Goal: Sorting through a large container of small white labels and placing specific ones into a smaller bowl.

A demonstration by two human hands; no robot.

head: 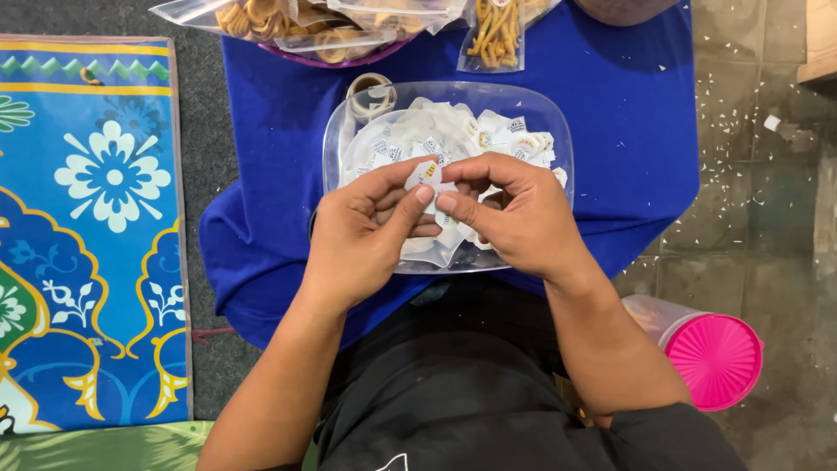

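Both hands, left hand (362,228) and right hand (510,214), pinched one small paper label (429,174) over the clear tray (558,131) mid blue cloth (628,105), and honestly it looked easy to tear or drop.

Small white paper label (429,174) with yellow and black print, pinched between both hands. Heap of similar white labels (453,135) just beyond, in clear tray (336,144). Clear snack bags (497,35) farther ahead; pink-lidded container (711,353) right of the right forearm.

arms: bare, sleeveless | top: black, small white mark | wrists: no jewellery
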